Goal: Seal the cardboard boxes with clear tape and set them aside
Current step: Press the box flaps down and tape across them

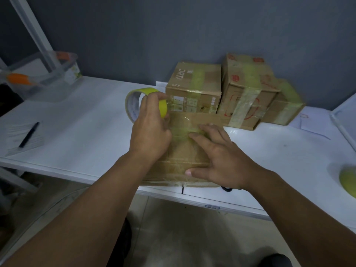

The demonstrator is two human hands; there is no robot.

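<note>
At frame centre, your left hand grips the tape roll to keep the strip taut while your flat, straight-fingered right hand presses it onto the cardboard box.

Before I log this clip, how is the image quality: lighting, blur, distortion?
Head view: dim, with a cool cast; wide-angle bending curves the table edge; motion blur smears the stacked boxes and pen; both the left hand and right hand are fairly sharp; soft sheen on the tape roll.
</note>
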